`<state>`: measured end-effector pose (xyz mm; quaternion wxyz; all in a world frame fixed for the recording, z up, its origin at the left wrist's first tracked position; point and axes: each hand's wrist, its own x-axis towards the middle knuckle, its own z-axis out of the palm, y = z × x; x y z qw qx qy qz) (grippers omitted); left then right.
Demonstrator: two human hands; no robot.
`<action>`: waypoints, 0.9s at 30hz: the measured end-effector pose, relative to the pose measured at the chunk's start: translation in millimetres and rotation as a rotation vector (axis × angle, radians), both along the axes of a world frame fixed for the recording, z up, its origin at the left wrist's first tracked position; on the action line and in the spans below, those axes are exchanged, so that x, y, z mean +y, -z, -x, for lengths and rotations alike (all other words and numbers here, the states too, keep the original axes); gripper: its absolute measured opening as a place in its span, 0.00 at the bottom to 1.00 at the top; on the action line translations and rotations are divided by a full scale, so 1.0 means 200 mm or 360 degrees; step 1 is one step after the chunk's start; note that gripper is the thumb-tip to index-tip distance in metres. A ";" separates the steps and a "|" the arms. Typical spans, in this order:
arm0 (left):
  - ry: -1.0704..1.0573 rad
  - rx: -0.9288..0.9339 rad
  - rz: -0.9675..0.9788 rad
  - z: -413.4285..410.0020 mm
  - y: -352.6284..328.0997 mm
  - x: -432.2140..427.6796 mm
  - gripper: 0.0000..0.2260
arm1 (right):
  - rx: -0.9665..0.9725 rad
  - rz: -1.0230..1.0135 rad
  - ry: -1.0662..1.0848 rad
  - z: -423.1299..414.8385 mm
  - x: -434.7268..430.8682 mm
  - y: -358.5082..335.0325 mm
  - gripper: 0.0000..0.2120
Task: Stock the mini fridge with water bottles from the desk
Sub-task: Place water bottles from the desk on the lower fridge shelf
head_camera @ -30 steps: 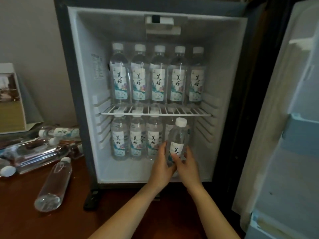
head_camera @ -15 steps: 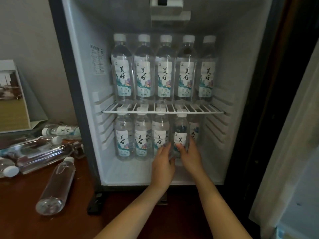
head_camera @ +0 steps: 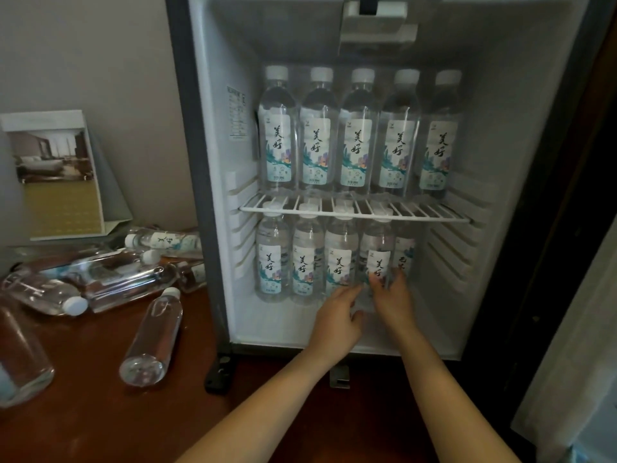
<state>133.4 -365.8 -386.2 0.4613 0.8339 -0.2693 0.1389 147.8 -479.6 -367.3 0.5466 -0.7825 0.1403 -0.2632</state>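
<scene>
The open mini fridge (head_camera: pixel 213 135) stands on the brown desk (head_camera: pixel 83 419). Several labelled water bottles (head_camera: pixel 355 135) line its white wire shelf (head_camera: pixel 420 214). More stand in a row on the floor below it. The fourth bottle (head_camera: pixel 377 252) in that lower row stands upright. My right hand (head_camera: pixel 394 297) grips its lower part from the right. My left hand (head_camera: pixel 339 317) touches its base from the left with fingers stretched out. Another bottle is partly hidden behind it to the right.
Several water bottles lie on the desk left of the fridge; one clear bottle (head_camera: pixel 152 332) lies nearest the fridge's corner. A card stand with a room photo (head_camera: pixel 56 175) leans against the wall. The fridge door (head_camera: pixel 581 345) hangs open at right.
Both hands carried the bottle from the fridge's front edge deeper in and set it upright in the lower row. My left hand's fingers have loosened. The view moved closer.
</scene>
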 end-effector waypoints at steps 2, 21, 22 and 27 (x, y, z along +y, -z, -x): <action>-0.0050 -0.0001 0.0047 0.02 -0.01 0.06 0.18 | -0.0044 0.0058 0.0310 0.04 0.06 0.01 0.23; -0.0772 -0.0116 0.0297 0.29 -0.06 1.16 0.13 | -0.0396 0.0278 -0.0427 0.31 1.14 -0.02 0.12; -0.0799 -0.0118 0.0295 0.31 -0.06 1.22 0.13 | -0.0417 0.0289 -0.0464 0.32 1.19 -0.01 0.13; -0.0909 -0.0156 0.0309 0.37 -0.05 1.49 0.14 | -0.0371 0.0313 -0.0601 0.31 1.41 0.01 0.13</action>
